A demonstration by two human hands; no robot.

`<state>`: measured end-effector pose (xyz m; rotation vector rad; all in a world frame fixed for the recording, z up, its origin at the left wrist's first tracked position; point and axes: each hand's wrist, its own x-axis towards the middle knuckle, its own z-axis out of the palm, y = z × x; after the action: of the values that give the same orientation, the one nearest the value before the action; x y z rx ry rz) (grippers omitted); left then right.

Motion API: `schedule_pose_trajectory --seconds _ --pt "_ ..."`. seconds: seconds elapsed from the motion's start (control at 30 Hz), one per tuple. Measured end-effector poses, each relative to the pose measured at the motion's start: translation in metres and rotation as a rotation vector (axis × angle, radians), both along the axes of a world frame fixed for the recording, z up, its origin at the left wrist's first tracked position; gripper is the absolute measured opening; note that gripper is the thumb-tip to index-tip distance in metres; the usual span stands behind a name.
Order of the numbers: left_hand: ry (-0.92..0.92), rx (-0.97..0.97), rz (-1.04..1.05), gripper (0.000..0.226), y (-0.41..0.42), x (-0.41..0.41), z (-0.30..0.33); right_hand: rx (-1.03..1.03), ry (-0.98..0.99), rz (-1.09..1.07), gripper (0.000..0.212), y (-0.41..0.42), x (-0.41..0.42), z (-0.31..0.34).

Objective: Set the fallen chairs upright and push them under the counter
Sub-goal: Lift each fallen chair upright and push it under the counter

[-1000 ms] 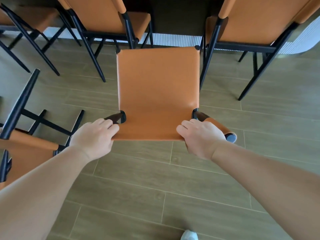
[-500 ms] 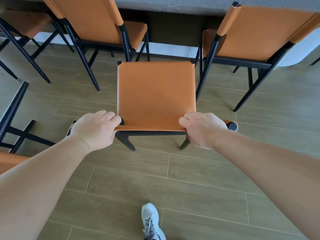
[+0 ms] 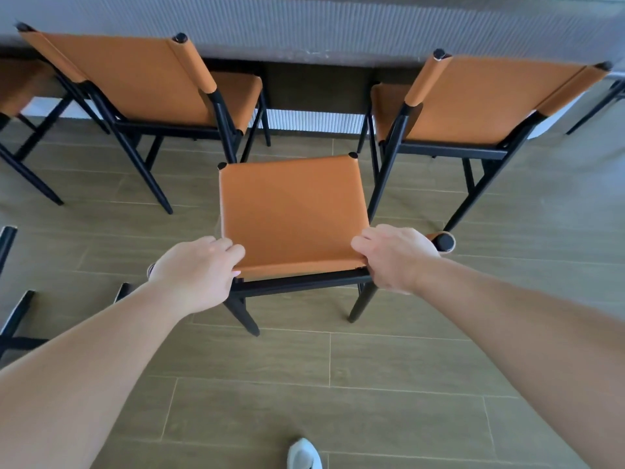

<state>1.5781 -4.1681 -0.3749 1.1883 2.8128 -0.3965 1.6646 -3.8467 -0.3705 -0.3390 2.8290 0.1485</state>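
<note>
An orange chair (image 3: 292, 211) with black legs stands upright in the middle, its seat facing up and its rear legs on the floor. My left hand (image 3: 196, 272) grips the left end of its backrest top. Gripping the right end is my right hand (image 3: 395, 257). The chair sits in the gap between two upright orange chairs, the left chair (image 3: 142, 79) and the right chair (image 3: 473, 99), which are tucked against the grey counter (image 3: 321, 25). The held chair's front edge is short of the counter.
Black legs of a fallen chair (image 3: 13, 299) show at the left edge. Part of another upright chair (image 3: 17, 82) is at far left. A white shoe (image 3: 304, 455) is at the bottom, on the wood-look floor.
The chair has tipped from leaning back to standing on its legs and has moved away from me toward the counter. The fallen chair at left has slid mostly out of view.
</note>
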Motion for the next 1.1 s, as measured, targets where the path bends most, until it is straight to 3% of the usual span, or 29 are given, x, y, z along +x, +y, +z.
schedule_pose_trajectory --seconds 0.4,0.83,1.1 --pt "-0.009 0.059 -0.038 0.012 0.005 -0.047 -0.003 -0.003 0.085 -0.003 0.016 0.01 -0.042 -0.005" --pt "-0.005 0.103 -0.032 0.033 0.021 -0.038 0.018 -0.106 0.112 0.027 0.008 0.016 -0.04 -0.005" --pt "-0.028 0.084 0.014 0.02 0.019 -0.041 0.009 -0.147 0.062 -0.046 0.016 0.017 -0.039 -0.008"
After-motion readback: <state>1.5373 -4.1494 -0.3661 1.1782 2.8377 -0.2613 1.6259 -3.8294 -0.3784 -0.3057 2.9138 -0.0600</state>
